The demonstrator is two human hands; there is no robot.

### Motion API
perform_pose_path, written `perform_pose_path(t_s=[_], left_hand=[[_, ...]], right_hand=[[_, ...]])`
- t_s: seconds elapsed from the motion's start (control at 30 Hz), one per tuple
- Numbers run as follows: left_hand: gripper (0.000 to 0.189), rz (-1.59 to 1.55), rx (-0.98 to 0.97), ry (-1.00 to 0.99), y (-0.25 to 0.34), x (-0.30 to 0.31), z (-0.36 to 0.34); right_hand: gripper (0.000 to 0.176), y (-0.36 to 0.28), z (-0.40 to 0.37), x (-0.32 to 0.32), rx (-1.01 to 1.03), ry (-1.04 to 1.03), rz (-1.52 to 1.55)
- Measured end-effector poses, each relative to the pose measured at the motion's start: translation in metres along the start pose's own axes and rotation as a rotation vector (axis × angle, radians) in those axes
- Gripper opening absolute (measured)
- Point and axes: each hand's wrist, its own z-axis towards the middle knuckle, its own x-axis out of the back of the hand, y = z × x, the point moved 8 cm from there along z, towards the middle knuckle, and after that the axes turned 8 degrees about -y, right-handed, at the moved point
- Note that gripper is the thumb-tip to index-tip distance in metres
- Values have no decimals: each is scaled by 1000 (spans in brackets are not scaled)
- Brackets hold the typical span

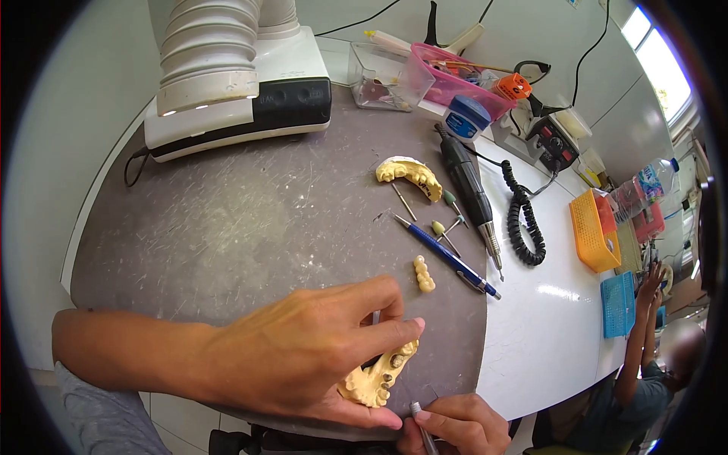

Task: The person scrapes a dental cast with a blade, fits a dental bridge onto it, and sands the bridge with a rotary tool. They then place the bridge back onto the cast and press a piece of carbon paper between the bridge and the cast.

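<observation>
A yellow dental cast [369, 384] with several dark tooth stumps is in the grip of my left hand [303, 353], near the mat's front edge. My left fingers curl over its top and side, hiding part of it. Just to the right, my right hand [464, 425] is closed on a thin metal tool [426, 434], its fine tip towards the cast. Above my left fingertips lies a tooth-coloured bridge [423, 274]. A blue pen [447, 256] rests diagonally beside it. Farther up is a second, curved cast [409, 176].
A black handpiece [469, 182] with a coiled cord [523, 227] lies right of the mat [227, 197]. Small burs lie near the pen. A suction unit [292, 106] stands at the back left, a pink basket [440, 83] behind. Another person [622, 409] sits at the right.
</observation>
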Motion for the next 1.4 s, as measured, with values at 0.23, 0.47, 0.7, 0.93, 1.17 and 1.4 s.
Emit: perform_pose_path(t_s=[0.23,0.47,0.7,0.93,1.17,1.4], left_hand=[[79,73,13,-8,5,-2,0],[79,76,25,17,5,-2,-1],[78,74,31,24,4,-3,0],[74,88,34,33,5,-1,0],[70,71,44,14,2,-2,0],[67,78,57,-53,5,-1,3]], right_hand=[[22,-4,6,0,28,-7,-22],[20,-2,5,-1,35,-13,-26],[21,-1,5,-1,16,-38,-27],[20,-1,7,-1,4,-43,-19],[18,1,5,0,-7,-42,-14],[20,9,-4,9,-86,40,36]])
